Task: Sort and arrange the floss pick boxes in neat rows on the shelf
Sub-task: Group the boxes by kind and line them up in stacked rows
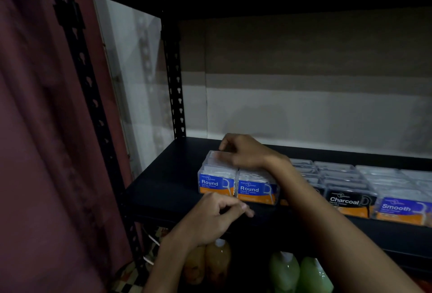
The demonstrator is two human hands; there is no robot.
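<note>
Clear floss pick boxes stand in rows on the black shelf [163, 187]. From the left, the front boxes read Round [216, 184], Round [256, 191], Charcoal [346, 202] and Smooth [397, 209], with more boxes lined up behind each. My right hand [245, 152] reaches over the Round rows and its fingers curl round a rear box [211, 156] in the left-most row. My left hand [210, 218] hovers at the shelf's front edge, just below the left Round box. Its fingers are loosely curled and hold nothing. My right forearm hides part of the third row.
A black perforated upright [174, 82] stands at the shelf's back left corner, another at the front left. A dark red curtain [35, 129] hangs on the left. Orange bottles [217, 262] and green bottles [284, 271] stand on the level below. The shelf's left end is bare.
</note>
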